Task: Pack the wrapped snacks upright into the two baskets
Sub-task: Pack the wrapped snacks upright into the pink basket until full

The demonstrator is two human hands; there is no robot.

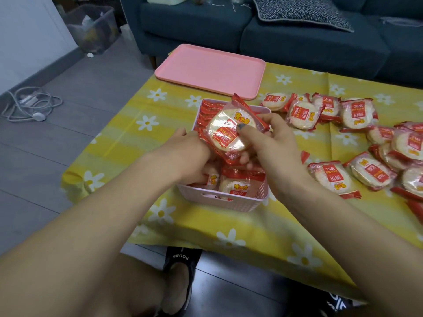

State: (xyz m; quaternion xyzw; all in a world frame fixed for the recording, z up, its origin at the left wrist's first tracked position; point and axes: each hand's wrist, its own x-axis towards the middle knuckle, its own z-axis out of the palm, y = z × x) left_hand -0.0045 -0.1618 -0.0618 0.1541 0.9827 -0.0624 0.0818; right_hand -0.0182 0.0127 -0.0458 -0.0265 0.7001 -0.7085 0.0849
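Holding one snack [230,131] tilted, nearly flat, just above the basket [225,202]: right hand [263,138] pinches it; left hand [190,156] reaches among packed snacks, grasp hidden.

Both arms are reaching forward over the pink basket [219,202]. The right hand [267,143] is pinching a snack [229,131]; the left hand [190,156] is curling inside the basket.

dim, soft indoor light; edges perhaps warped.
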